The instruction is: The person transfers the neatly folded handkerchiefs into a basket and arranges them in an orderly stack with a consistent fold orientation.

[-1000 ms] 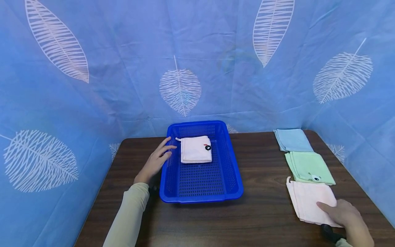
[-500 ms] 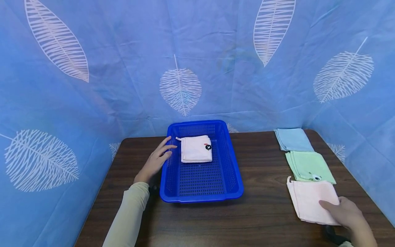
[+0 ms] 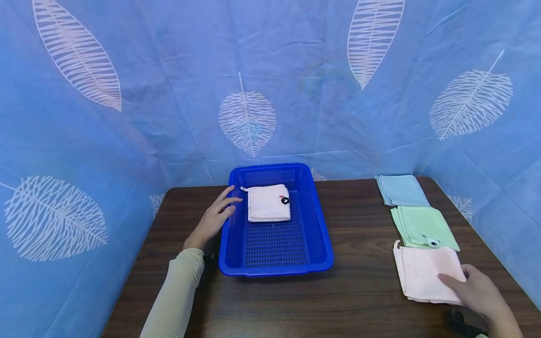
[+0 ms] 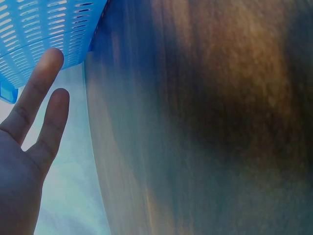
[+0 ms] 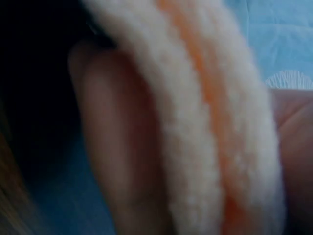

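Note:
A folded pale pink towel [image 3: 427, 274] with a corner loop lies at the right of the table, and my right hand [image 3: 479, 291] grips its right edge, thumb on top. In the right wrist view, thick layers of the towel [image 5: 190, 122] stand between the fingers and the palm side. My left hand [image 3: 211, 220] rests at the left rim of a blue plastic basket [image 3: 274, 272], fingers spread and fairly straight. The left wrist view shows two extended fingers of that hand by the basket's slotted wall [image 4: 58, 29]. Inside the basket lies another folded pale pink towel [image 3: 266, 206] with a black animal motif.
Behind the gripped towel lie a folded green towel [image 3: 424, 227] with an eye-like motif and a folded light blue towel [image 3: 403, 190]. They sit on a dark wood table [image 3: 355, 300]. A blue leaf-patterned cloth [image 3: 296, 117] hangs behind and at both sides.
My right hand has closed on the pink towel's right edge and its near edge has risen slightly. The left hand and basket stay in place.

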The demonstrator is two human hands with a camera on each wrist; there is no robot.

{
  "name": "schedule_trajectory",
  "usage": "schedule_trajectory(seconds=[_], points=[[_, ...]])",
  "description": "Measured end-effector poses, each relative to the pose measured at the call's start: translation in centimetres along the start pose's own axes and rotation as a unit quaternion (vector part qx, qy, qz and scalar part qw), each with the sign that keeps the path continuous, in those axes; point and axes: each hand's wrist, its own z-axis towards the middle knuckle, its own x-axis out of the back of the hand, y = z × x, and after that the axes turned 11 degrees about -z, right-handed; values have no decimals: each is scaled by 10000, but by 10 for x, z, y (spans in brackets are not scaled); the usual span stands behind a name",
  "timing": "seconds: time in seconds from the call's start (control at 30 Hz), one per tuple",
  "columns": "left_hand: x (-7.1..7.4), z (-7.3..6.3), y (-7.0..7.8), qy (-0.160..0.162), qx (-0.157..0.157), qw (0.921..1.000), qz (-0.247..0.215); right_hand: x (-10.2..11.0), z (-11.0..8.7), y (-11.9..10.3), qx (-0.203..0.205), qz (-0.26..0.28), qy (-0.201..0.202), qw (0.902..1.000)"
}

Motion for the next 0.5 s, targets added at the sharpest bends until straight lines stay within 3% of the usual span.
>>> schedule_trajectory(seconds=[0.23, 0.5], points=[[-1, 0, 1, 1, 54, 10000, 2, 2, -1, -2, -47, 178, 368, 9992], [0, 0, 1, -25, 34, 10000, -17, 15, -9, -10, 512, 142, 504, 9973]])
